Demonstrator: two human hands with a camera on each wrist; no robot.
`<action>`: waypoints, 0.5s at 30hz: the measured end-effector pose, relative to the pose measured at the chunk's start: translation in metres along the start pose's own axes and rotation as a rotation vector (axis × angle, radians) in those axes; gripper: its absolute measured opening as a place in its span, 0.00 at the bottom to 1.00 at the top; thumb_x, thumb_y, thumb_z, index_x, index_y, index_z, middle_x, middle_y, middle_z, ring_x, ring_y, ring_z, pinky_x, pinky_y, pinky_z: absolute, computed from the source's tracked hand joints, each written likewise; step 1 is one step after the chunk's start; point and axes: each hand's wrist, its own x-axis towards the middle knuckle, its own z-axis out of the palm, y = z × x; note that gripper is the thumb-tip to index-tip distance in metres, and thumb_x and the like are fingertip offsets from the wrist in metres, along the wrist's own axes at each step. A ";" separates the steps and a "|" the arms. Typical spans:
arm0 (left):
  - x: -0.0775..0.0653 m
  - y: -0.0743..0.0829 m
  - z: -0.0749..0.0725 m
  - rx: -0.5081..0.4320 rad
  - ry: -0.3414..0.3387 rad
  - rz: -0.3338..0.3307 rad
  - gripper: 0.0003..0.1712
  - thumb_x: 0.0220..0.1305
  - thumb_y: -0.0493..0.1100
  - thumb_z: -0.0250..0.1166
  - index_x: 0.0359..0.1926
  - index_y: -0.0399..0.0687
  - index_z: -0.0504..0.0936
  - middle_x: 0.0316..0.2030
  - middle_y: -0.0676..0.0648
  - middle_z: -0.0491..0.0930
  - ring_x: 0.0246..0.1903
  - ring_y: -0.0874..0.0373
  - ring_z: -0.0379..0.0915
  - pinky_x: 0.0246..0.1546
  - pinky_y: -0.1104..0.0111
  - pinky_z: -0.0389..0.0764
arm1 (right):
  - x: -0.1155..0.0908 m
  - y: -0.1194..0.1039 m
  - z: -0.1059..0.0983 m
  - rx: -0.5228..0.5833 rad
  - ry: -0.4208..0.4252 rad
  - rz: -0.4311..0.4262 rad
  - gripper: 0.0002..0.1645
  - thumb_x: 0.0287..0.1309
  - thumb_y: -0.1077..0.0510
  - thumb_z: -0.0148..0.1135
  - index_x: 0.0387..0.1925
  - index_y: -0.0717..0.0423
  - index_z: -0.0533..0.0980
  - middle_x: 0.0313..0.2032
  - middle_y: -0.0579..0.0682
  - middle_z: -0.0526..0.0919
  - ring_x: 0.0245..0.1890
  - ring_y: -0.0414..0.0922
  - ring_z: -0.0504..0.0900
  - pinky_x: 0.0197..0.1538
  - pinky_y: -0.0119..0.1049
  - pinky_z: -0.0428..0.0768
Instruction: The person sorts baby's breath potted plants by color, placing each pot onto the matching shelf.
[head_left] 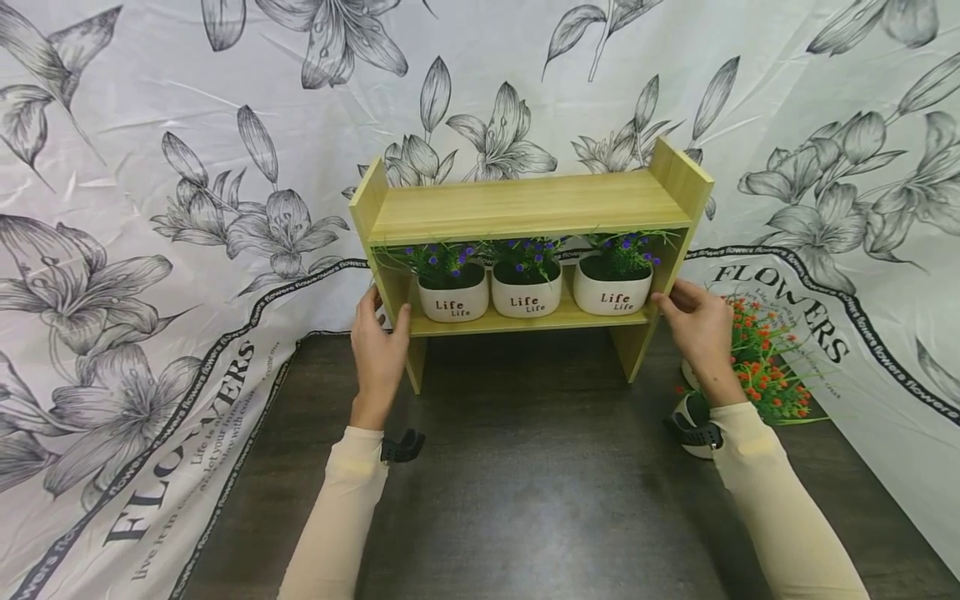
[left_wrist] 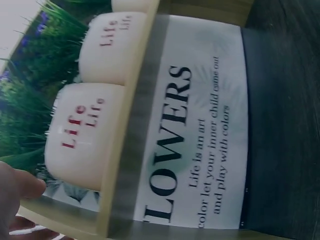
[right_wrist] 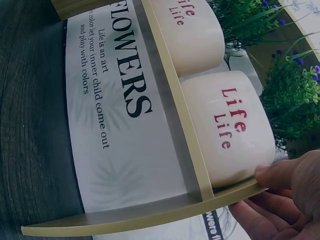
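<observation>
A light wooden two-tier shelf [head_left: 517, 204] stands at the back of the dark table. On its lower board sit three white pots marked "Life": a left pot [head_left: 453, 302], a middle pot [head_left: 527, 298] and a right pot [head_left: 613, 295], each with green leaves and small purple flowers. My left hand [head_left: 380, 346] grips the shelf's left side panel, thumb on the front edge and fingers behind. On the opposite side my right hand [head_left: 697, 325] pinches the right side panel [right_wrist: 150, 217] between thumb and fingers. The right thumb lies close beside the right pot in the right wrist view.
Orange-flowered plants [head_left: 772, 392] in white pots stand on the right of the table [head_left: 517, 500], partly hidden behind my right wrist. A white cloth [head_left: 225, 108] with printed flowers and lettering hangs behind and along both sides. The shelf's upper board is bare.
</observation>
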 end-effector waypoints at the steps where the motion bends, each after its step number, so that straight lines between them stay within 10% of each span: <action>1: 0.001 -0.002 0.001 -0.001 -0.013 0.003 0.31 0.77 0.43 0.66 0.75 0.39 0.71 0.65 0.32 0.79 0.66 0.38 0.78 0.64 0.44 0.82 | 0.000 0.000 0.000 0.001 -0.001 -0.001 0.23 0.72 0.55 0.70 0.64 0.60 0.83 0.54 0.64 0.89 0.55 0.59 0.89 0.57 0.59 0.84; 8: 0.009 -0.011 0.008 0.033 0.057 0.069 0.15 0.80 0.40 0.60 0.58 0.36 0.84 0.45 0.32 0.90 0.38 0.43 0.90 0.35 0.53 0.88 | -0.001 0.002 0.001 0.014 -0.013 -0.003 0.24 0.73 0.55 0.69 0.64 0.61 0.82 0.54 0.64 0.88 0.56 0.60 0.89 0.58 0.59 0.84; 15: 0.012 -0.009 0.009 0.086 0.078 0.096 0.13 0.80 0.40 0.60 0.50 0.35 0.87 0.29 0.37 0.88 0.17 0.54 0.66 0.19 0.68 0.63 | 0.001 0.000 -0.001 0.011 -0.015 -0.019 0.23 0.72 0.56 0.70 0.63 0.62 0.83 0.54 0.66 0.88 0.56 0.61 0.89 0.57 0.60 0.84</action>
